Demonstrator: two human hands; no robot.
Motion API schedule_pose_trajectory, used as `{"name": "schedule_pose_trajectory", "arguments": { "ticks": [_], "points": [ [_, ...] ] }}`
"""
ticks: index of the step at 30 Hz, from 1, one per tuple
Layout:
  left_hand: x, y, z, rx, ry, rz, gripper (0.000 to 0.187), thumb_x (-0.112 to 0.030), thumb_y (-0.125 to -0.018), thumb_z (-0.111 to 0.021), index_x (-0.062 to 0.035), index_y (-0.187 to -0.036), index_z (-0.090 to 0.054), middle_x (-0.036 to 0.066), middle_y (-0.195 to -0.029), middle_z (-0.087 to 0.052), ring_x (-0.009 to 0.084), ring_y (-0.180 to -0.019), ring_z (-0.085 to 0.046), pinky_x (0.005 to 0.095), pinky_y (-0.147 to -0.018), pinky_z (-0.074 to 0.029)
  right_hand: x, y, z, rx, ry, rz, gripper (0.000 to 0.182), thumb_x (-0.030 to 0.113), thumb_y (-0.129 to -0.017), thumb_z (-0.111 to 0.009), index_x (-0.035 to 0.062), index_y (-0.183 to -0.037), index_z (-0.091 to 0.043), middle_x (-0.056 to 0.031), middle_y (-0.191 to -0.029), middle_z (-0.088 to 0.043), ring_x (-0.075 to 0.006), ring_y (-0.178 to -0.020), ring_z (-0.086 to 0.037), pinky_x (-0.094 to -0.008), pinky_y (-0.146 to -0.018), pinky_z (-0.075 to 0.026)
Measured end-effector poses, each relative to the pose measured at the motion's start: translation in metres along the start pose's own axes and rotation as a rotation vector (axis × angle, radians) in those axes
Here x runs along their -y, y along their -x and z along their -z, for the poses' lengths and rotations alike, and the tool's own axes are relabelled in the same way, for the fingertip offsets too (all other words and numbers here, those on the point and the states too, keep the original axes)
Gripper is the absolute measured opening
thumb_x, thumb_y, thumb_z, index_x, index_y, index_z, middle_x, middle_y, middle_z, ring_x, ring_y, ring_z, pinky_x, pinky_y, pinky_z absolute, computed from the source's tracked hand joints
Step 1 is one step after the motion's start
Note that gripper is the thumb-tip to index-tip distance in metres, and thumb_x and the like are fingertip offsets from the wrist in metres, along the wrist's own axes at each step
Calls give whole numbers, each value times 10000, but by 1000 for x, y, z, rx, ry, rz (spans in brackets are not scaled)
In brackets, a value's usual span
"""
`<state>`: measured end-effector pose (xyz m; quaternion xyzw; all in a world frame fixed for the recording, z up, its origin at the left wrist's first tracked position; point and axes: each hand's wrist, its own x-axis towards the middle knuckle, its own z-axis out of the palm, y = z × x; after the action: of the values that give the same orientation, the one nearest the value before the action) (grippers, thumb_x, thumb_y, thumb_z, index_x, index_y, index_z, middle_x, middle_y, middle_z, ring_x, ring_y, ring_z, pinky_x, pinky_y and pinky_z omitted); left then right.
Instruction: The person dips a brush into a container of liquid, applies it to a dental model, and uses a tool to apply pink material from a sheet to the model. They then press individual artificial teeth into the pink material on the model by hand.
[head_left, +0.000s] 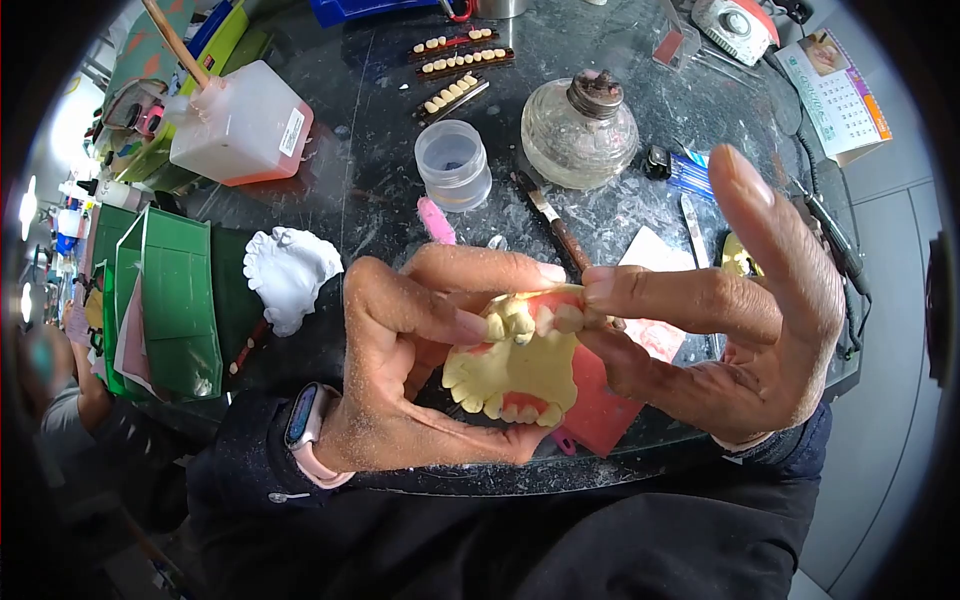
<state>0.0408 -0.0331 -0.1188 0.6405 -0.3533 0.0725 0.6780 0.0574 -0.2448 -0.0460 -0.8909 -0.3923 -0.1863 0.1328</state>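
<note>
My left hand (385,375) is wrapped round a yellow dental cast (548,365), its thumb and fingers gripping the edges. Pink wax with artificial teeth (522,412) sits on the cast's near side, and more pink wax and teeth show along its upper edge. At the upper right end of the cast, the thumb and index finger of my right hand (735,330) pinch the rim by the teeth; their exact contact is partly hidden. Just beyond the cast lies a wax knife (558,228). Below my right fingers is a pink wax sheet (605,408).
A white plaster cast (290,275) and green box (175,300) are at left. Behind stand a plastic cup (453,165), glass spirit lamp (580,140), liquid-filled bottle (245,125) and tooth strips (465,62). A calendar (835,95) stands far right. A person's arm (92,385) shows at far left.
</note>
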Motion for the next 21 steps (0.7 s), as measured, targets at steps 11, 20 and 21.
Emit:
{"name": "schedule_pose_trajectory", "arguments": {
  "ticks": [11,20,21],
  "points": [
    [-1,0,-5,-60,-14,-46,701,10,-563,-839,-104,-1046,-344,224,-1164,-489,302,-1081,-550,376,-880,-489,-1,-1,-3,-2,-104,36,574,160,-627,-813,48,-1107,-519,-109,-1112,-602,-243,-1091,-559,-395,-920,-441],
    [-2,1,-4,-55,-41,-14,704,-2,-552,-849,-106,-1032,-344,222,-1144,-504,297,-1068,-559,365,-877,-493,-1,-2,-4,-5,-147,47,623,125,-637,-800,50,-1144,-446,-125,-1078,-603,-249,-1050,-574,-396,-894,-463],
    [-2,2,-5,-70,-17,-16,704,-4,-551,-850,-107,-1030,-344,223,-1140,-506,295,-1067,-559,365,-877,-493,-1,-2,-5,-7,-149,49,629,121,-638,-799,50,-1148,-438,-126,-1075,-603,-250,-1046,-576,-397,-892,-465]
  ]
}}
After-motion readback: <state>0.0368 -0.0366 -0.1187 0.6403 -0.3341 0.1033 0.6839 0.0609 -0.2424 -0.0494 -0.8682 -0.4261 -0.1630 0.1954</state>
